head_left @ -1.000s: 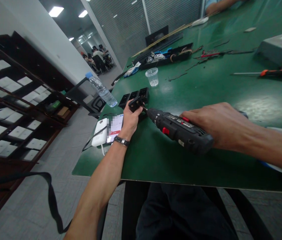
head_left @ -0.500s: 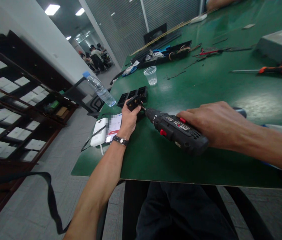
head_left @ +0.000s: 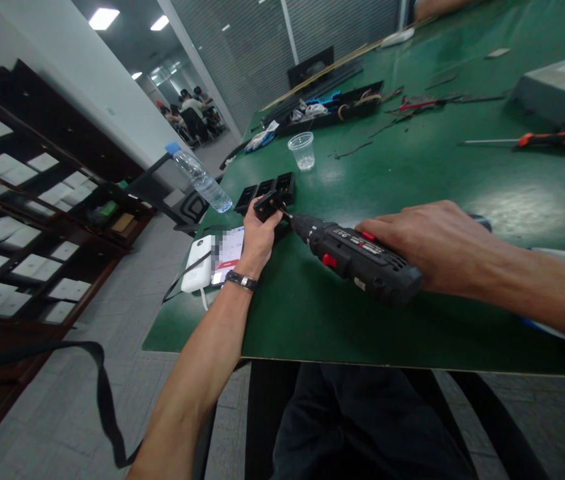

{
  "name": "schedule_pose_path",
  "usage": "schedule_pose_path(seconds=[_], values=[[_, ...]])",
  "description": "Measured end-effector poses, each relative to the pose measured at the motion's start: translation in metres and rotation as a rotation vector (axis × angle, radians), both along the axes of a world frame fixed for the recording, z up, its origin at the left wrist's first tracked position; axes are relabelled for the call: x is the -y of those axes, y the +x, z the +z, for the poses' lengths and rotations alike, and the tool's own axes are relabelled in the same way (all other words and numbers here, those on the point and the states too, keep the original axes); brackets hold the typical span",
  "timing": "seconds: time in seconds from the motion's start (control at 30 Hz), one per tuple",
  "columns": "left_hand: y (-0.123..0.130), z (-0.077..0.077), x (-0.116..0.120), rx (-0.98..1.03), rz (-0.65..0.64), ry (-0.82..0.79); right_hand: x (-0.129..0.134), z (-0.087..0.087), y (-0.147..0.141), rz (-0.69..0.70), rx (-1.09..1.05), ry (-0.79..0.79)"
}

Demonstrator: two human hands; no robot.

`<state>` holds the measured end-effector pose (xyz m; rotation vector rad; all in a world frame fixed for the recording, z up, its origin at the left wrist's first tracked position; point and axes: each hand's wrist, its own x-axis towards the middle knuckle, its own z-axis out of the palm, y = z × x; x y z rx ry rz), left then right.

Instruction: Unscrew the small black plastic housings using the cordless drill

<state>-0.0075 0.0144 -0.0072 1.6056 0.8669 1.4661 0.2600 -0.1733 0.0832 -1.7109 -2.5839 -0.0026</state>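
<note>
My left hand (head_left: 260,235) is closed on a small black plastic box-like part (head_left: 266,206), holding it above the green table. In my right hand (head_left: 425,243) is a black cordless drill (head_left: 357,257) with red switches, lying nearly level and pointing left. Its thin bit reaches the right side of the black part; whether the tip sits inside cannot be made out. My right fingers are mostly hidden behind the drill's handle. Just beyond my left hand stand several similar black boxes (head_left: 285,187) in a row.
Left of my left wrist lie a white power bank (head_left: 197,264) and a phone (head_left: 229,253). A water bottle (head_left: 202,180) and a plastic cup (head_left: 302,152) stand farther back. A screwdriver (head_left: 557,139), a grey box (head_left: 562,90) and a black tool tray (head_left: 322,120) are on the table (head_left: 442,173).
The drill's body and my right hand have shifted very slightly right, and the drill has turned a little. My left hand and the black part stay almost still.
</note>
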Motion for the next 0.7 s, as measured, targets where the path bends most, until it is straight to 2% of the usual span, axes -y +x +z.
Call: schedule_pose_path(seconds=[0.7], values=[[-0.0008, -0.0010, 0.0002, -0.043, 0.001, 0.001, -0.0023, -0.0085, 0.0032, -0.024, -0.012, 0.048]])
